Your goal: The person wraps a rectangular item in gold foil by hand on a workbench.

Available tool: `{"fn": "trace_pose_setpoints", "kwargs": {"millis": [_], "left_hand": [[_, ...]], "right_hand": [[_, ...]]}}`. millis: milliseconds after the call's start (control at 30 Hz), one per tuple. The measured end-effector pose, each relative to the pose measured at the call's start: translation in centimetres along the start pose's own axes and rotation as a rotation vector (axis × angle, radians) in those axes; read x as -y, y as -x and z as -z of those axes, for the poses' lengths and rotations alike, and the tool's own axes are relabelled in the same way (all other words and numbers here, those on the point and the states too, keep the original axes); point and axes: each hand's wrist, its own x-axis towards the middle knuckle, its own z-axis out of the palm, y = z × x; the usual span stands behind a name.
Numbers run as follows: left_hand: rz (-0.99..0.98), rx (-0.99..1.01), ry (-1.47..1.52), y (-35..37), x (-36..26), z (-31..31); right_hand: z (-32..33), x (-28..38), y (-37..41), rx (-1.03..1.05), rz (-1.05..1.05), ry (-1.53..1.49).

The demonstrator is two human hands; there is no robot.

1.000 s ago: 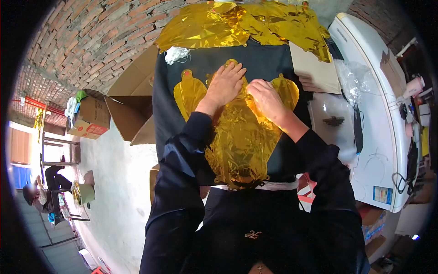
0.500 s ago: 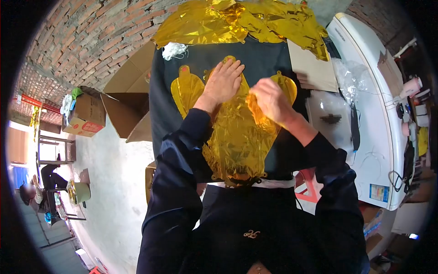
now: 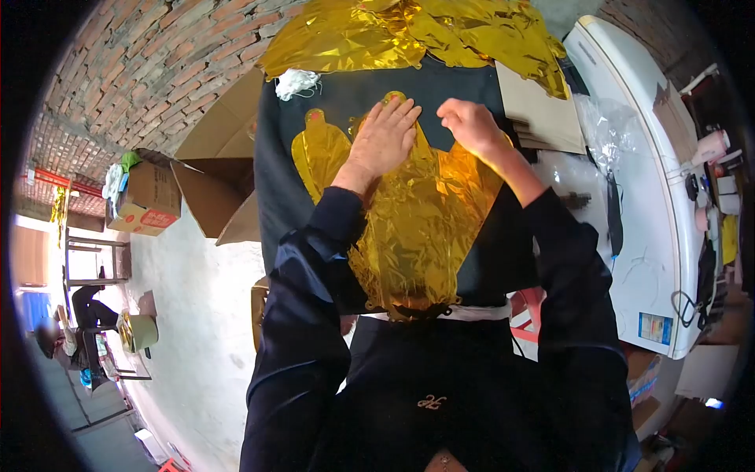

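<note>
A flat, shiny gold foil piece (image 3: pixel 409 236), looking like a deflated foil balloon with rounded lobes, lies on the black-covered table (image 3: pixel 287 236). My left hand (image 3: pixel 384 138) rests flat on its upper middle lobe, fingers stretched out. Above the right lobe is my right hand (image 3: pixel 472 126), its fingers curled closed. Whether they pinch anything is hidden. Below that hand the foil glows orange and looks creased. The left lobe lies flat beside my left wrist.
More crumpled gold foil (image 3: pixel 346 39) covers the table's far edge, near a white thread bundle (image 3: pixel 297 83). Brown cardboard (image 3: pixel 539 110) and a white appliance (image 3: pixel 629 189) stand right. An open carton (image 3: pixel 212 197) is left; a seated person (image 3: pixel 67 338) is farther off.
My right hand has moved up and away from me, and the orange foil flap under it has spread out to the right. My left hand stays in place.
</note>
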Motion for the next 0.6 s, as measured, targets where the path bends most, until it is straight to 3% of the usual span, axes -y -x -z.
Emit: {"fn": "trace_pose_setpoints", "kwargs": {"millis": [167, 367, 600], "left_hand": [[0.025, -0.046, 0.104, -0.1, -0.3, 0.7], [-0.011, -0.173, 0.174, 0.0, -0.1, 0.5], [0.01, -0.154, 0.206, 0.1, 0.0, 0.6]], "right_hand": [[-0.1, 2.0, -3.4, 0.242, -0.358, -0.313], [-0.4, 4.1, -5.2, 0.341, -0.504, -0.245], [-0.7, 4.6, -6.2, 0.418, -0.611, -0.257]]}}
